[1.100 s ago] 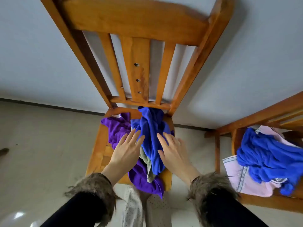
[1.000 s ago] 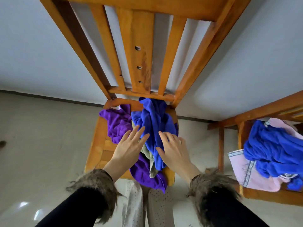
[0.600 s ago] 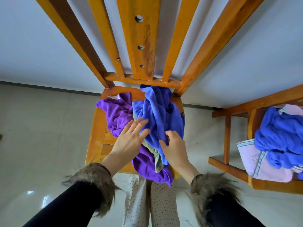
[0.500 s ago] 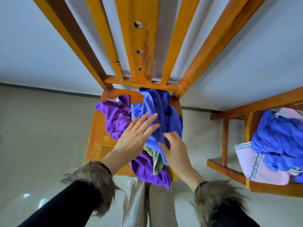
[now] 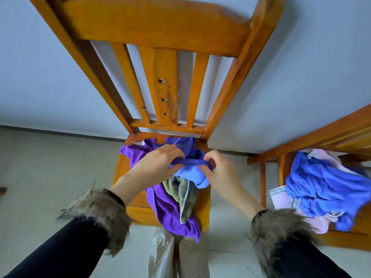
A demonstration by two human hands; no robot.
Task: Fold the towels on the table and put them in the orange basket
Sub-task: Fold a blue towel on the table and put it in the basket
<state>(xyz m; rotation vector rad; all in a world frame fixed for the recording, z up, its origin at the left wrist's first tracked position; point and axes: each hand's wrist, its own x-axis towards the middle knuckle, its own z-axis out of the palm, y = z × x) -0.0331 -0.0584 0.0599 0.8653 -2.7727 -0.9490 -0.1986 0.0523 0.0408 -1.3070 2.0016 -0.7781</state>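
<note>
I stood over the wooden chair (image 5: pixel 160 31), the biggest thing in view, and the heap on its seat was all unfolded. To my right, a second chair (image 5: pixel 301 145) carried another loose pile, a blue towel (image 5: pixel 325 187) crumpled over a pink towel (image 5: pixel 281 199). By my reckoning the job had barely opened: not 1 towel looked folded.

Down to the heap itself. The purple towel (image 5: pixel 170 213) sprawled from the back of the seat and hung off the front edge, with the green towel (image 5: pixel 182 195) bunched on top of it. The blue cloth (image 5: pixel 190 169) was the one in play, raised off the pile at its top edge.

My left hand (image 5: pixel 158 163) had its grip closed, fingers and thumb pinching 1 end of that bunched edge. My right hand (image 5: pixel 218 167) had its fingers curled round the other end, so the edge ran taut between the 2.

The orange basket was nowhere in view, nor was any table. The right chair ran off the frame's edge, so I couldn't count its towels. My hands blurred slightly, and the blue cloth's far side lay hidden behind them.
</note>
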